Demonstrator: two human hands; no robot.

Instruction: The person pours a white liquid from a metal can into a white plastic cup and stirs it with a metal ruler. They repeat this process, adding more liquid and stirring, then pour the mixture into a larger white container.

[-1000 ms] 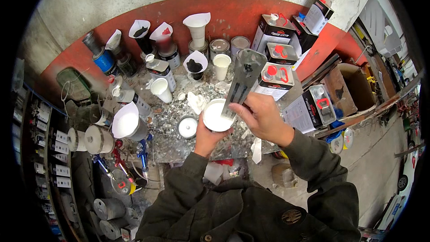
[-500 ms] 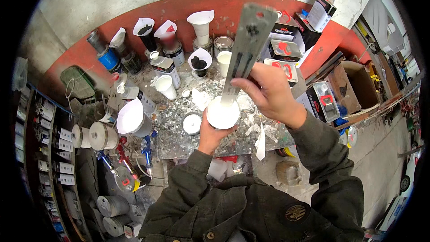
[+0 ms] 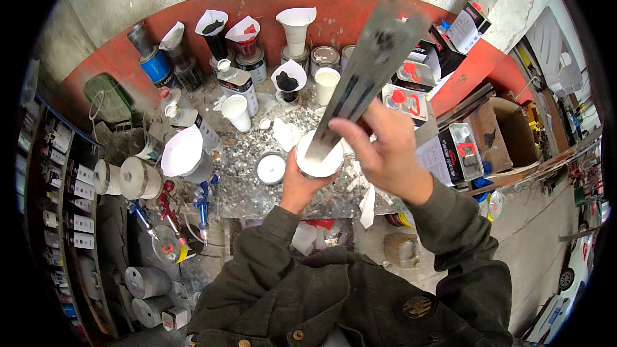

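Observation:
A cup of white paint stands over the near half of the workbench. My left hand is closed around its left and near side. Between the thumb and fingers of my right hand is a long flat grey metal mixing stick, smudged with dark stains. It leans up to the right, its lower end dipping into the white paint. Left of the cup sits a round tin with a white top. Crumpled white paper lies just beyond my left hand.
White cups and paper-lined cups stand farther back, with tins along the red wall panel. Spray guns hang at the bench's left edge. Metal cans crowd the right, near a cardboard box.
The mixing stick tilts farther to the right, and its lower end has shifted left inside the cup. My right hand has moved slightly down with it. My left hand keeps its hold.

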